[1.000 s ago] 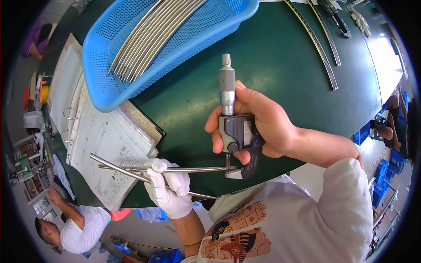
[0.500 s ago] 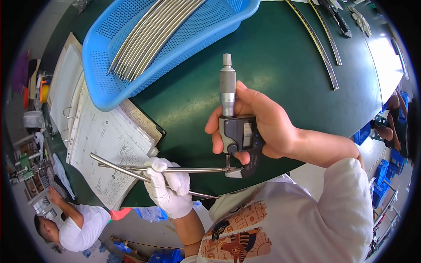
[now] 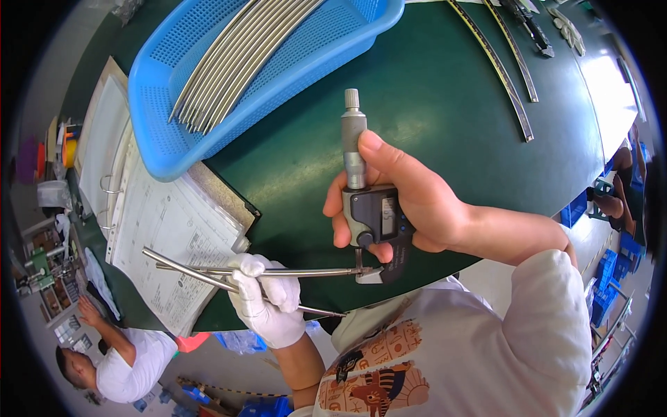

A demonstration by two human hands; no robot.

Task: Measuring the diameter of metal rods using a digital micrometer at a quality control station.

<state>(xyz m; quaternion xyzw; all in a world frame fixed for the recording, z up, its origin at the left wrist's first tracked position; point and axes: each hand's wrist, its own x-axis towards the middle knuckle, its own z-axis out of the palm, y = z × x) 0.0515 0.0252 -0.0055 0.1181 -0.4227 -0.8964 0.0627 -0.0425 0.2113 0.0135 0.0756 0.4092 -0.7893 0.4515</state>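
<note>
While the left hand (image 3: 267,302) pinches two metal rods (image 3: 161,256) and the right hand (image 3: 424,198) clasps the micrometer (image 3: 368,208), I'd square the measured rod (image 3: 326,272), turning the thimble (image 3: 352,132) gently.

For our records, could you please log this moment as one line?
left hand: holds two metal rods; right hand: holds micrometer; one rod's end: at micrometer's jaws

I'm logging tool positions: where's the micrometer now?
In the head view, the micrometer is near the middle, held in the right hand; a rod's end is at its lower part, and the left hand is to its left.
</note>
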